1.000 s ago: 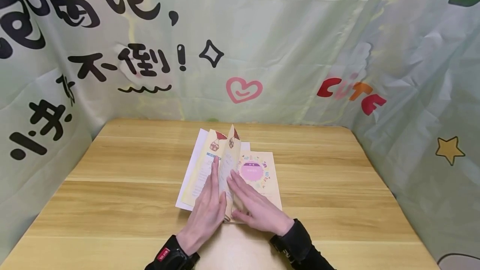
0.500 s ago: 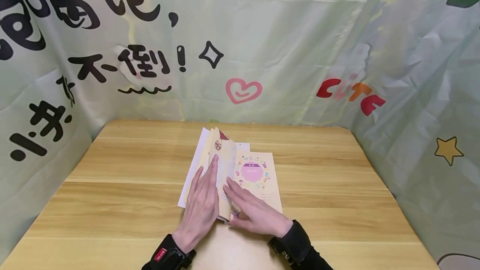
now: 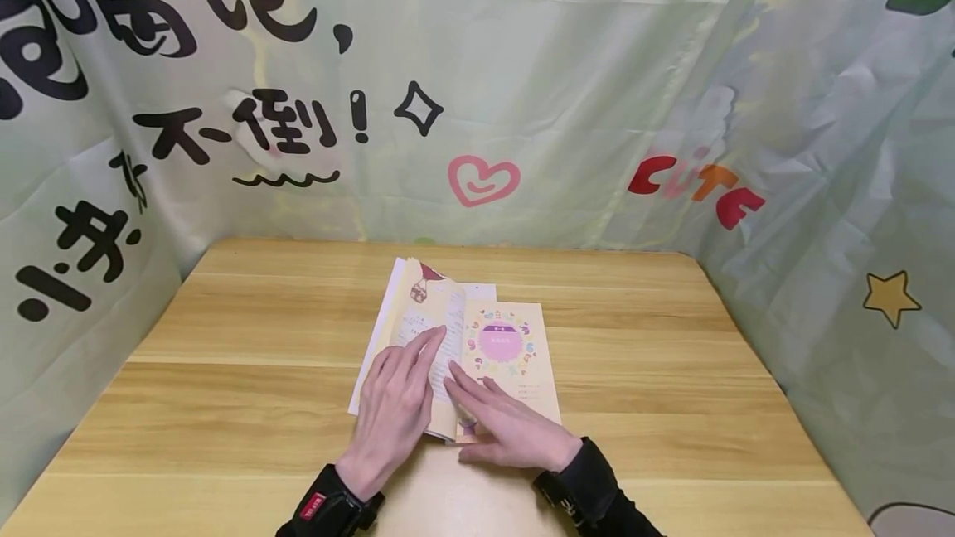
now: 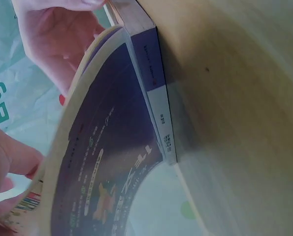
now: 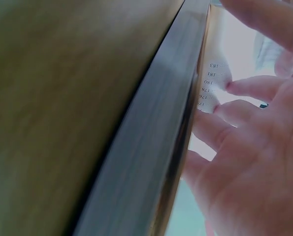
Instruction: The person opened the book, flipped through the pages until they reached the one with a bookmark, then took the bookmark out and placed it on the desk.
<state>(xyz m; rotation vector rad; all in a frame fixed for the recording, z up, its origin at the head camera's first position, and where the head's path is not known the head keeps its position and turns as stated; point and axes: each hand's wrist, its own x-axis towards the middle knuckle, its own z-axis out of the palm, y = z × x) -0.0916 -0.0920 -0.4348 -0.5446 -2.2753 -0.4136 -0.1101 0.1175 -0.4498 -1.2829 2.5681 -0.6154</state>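
Observation:
An open book (image 3: 530, 355) lies on the wooden table, with pink art in a ring of small coloured pictures on its right page. My left hand (image 3: 395, 392) rests on the left-hand leaves, fingers mostly straight, the tips near the fold. Beside the fold, my right hand (image 3: 511, 425) lies low over the right page with fingers extended. In the right wrist view, the fingers of the right hand (image 5: 264, 142) touch a page (image 5: 215, 73) of printed numbers. A purple cover (image 4: 102, 142) curves up from the spine (image 4: 153, 69) in the left wrist view.
A pale lavender sheet or cover edge (image 3: 481, 292) shows behind the book. The wooden table (image 3: 656, 371) extends around it on both sides. A printed cloth (image 3: 582, 89) hangs along the back and sides of the table.
The leaves standing near the fold have gone down to the left and now lie flatter. My left hand has shifted slightly left, fingertips bent toward the fold. My right hand has barely moved.

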